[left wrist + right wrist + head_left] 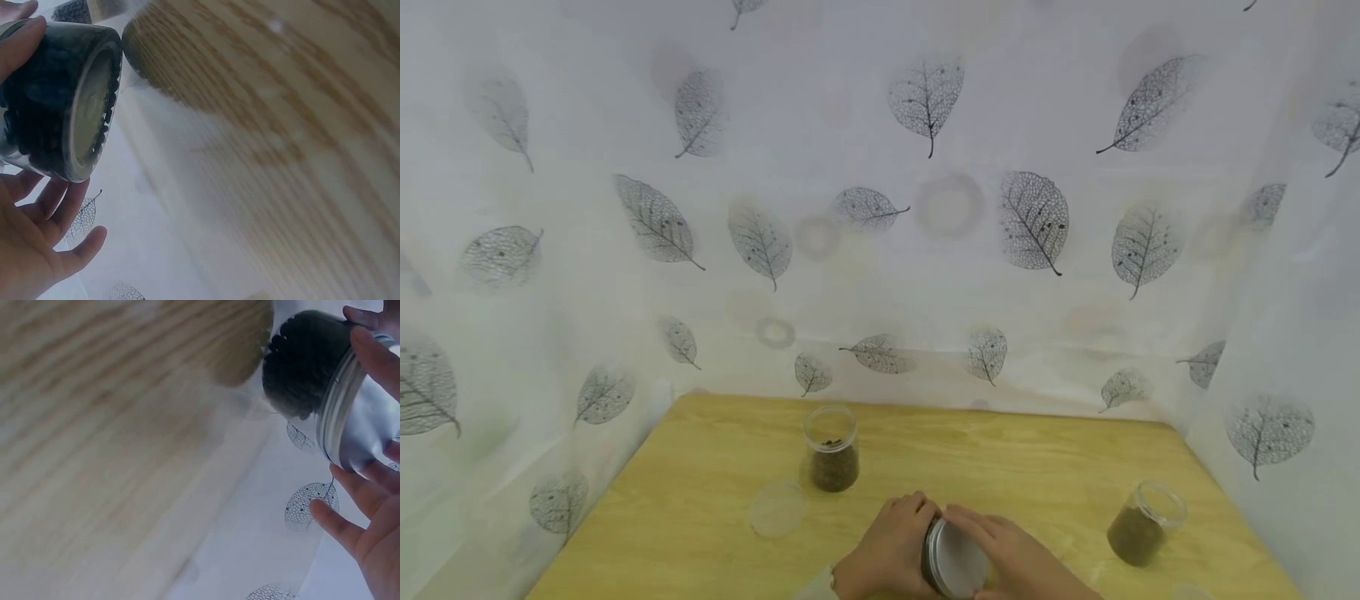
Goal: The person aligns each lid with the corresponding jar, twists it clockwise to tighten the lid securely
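My left hand (891,546) grips the jar (56,106) over the counter's (700,500) near side; its long axis tilts, base leftward, lid (961,560) facing right and up towards me. My right hand (1022,560) clasps the lid's rim. I'm probably working the lid; next calls for steady counter-twisting.

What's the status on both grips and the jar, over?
Left grip: holding dark-filled jar, tilted. Right grip: on its silver lid, lid seated. Left open jar, right open jar: standing apart, not in the way.
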{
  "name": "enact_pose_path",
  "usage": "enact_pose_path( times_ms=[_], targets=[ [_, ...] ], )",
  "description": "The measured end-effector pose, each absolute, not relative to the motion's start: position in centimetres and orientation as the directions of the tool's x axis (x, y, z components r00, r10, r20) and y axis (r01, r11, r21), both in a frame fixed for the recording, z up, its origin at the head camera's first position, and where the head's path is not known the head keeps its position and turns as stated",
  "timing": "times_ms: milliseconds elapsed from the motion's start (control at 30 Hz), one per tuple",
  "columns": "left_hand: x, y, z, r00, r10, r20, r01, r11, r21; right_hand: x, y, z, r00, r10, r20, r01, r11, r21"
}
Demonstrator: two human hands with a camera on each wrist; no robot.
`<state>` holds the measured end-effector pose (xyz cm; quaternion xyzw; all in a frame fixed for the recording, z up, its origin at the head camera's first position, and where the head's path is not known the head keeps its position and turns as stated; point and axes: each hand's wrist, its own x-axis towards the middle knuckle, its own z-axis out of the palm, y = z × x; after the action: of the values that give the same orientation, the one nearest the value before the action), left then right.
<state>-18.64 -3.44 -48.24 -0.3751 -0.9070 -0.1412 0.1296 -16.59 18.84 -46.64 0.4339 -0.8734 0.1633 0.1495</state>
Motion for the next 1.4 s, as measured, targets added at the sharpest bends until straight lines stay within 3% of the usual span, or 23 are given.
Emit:
enact_pose_path(
  times_ms=[500, 833, 1167, 1400],
  targets=[
    [-18.8, -3.7, -48.8, -0.662, 0.674, 0.326, 0.741, 0.654, 0.151, -17.2, 19.0, -47.2, -0.561, -0.764, 0.319, -0.825, 0.550, -0.133],
    [-18.9, -3.6, -48.9, -0.654, 0.667, 0.356, 0.746, 0.645, 0.162, -17.3, 19.0, -47.0, -0.508, -0.774, 0.378, -0.853, 0.515, -0.091],
    [-19.1, -3.5, -49.1, -0.665, 0.665, 0.340, 0.741, 0.644, 0.192, -17.1, 19.0, -47.1, -0.534, -0.747, 0.396, -0.832, 0.547, -0.091],
    [-19.3, -3.5, -49.1, -0.661, 0.667, 0.345, 0.744, 0.643, 0.182, -17.4, 19.1, -47.6, -0.479, -0.728, 0.490, -0.839, 0.544, -0.011]
  ],
)
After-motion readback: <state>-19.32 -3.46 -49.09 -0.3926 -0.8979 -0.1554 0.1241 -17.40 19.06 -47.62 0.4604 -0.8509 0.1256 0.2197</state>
